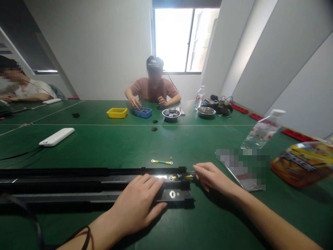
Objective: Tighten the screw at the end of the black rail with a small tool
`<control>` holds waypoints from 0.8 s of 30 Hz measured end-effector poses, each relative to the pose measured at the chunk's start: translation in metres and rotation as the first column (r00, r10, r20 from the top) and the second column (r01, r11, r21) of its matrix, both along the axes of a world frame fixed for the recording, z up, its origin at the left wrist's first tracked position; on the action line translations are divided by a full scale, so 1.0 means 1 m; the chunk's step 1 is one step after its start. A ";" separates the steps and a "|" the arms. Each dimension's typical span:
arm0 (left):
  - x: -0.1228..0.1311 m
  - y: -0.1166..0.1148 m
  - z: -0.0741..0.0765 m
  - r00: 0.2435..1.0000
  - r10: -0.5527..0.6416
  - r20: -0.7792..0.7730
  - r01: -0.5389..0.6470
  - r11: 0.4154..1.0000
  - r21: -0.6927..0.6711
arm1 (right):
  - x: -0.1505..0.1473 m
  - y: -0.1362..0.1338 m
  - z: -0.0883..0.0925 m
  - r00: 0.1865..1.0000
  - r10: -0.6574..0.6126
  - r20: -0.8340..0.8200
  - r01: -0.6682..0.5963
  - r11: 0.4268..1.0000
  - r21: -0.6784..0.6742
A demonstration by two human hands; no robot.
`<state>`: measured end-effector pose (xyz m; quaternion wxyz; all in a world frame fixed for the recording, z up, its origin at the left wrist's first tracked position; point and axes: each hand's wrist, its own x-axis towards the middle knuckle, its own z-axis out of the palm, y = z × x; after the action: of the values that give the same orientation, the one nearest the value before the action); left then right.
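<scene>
A long black metal rail [78, 185] lies across the green table in front of me. My left hand [137, 203] rests flat on its right part, fingers stretched out, holding it down. My right hand [212, 177] pinches a small tool or wire end [186, 176] with yellow on it, at a terminal near the rail's right end. A short green-yellow wire with ring lugs [162, 161] lies on the table just beyond the rail, with a small nut [171, 158] beside it.
A tipped water bottle [261, 132] and an orange snack bag [304, 163] lie at right. A white power strip [56, 136] sits at left. Across the table a person works over a blue bin [143, 112], with a yellow bin [117, 113] and metal bowls [171, 114].
</scene>
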<state>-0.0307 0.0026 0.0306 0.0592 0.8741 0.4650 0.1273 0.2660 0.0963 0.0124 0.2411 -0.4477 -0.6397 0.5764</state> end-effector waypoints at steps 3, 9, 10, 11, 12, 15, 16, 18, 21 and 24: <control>0.000 0.000 -0.001 1.000 0.002 -0.006 -0.002 1.000 -0.006 | -0.002 -0.001 -0.002 0.997 -0.071 -0.020 0.072 0.994 0.078; 0.000 0.000 -0.003 1.000 0.004 -0.003 -0.004 1.000 0.010 | -0.009 -0.002 0.003 0.999 -0.043 0.029 0.040 0.992 0.116; -0.001 0.000 -0.003 1.000 0.005 -0.003 -0.005 1.000 0.009 | -0.010 -0.002 0.003 0.999 -0.038 0.036 0.033 0.992 0.118; -0.001 0.000 -0.003 1.000 0.005 -0.004 -0.005 1.000 0.008 | -0.010 -0.002 0.002 0.999 -0.032 0.043 0.027 0.993 0.118; -0.001 0.000 -0.003 1.000 0.004 -0.005 -0.004 1.000 0.006 | -0.010 -0.002 0.002 0.998 -0.027 0.051 0.021 0.993 0.117; -0.001 0.000 -0.002 1.000 0.002 -0.011 -0.002 1.000 -0.004 | -0.010 -0.002 0.000 0.997 -0.008 0.078 -0.001 0.994 0.110; 0.000 0.000 -0.002 1.000 0.002 -0.012 -0.002 1.000 -0.006 | -0.010 -0.001 0.000 0.997 0.001 0.082 -0.010 0.994 0.106; 0.000 0.000 -0.001 1.000 0.004 -0.012 -0.004 1.000 -0.010 | -0.009 -0.001 0.000 0.996 0.018 0.090 -0.027 0.995 0.096; 0.001 0.000 -0.001 1.000 0.005 -0.013 -0.005 1.000 -0.012 | -0.008 -0.003 0.002 0.987 0.049 0.154 -0.062 0.995 0.081; 0.001 0.000 -0.001 1.000 0.006 -0.013 -0.007 1.000 -0.016 | -0.006 -0.007 0.007 0.959 0.107 0.262 -0.125 0.991 0.052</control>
<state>-0.0296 0.0026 0.0296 0.0630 0.8729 0.4692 0.1182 0.2598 0.0897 0.0198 0.1365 -0.4722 -0.7099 0.5044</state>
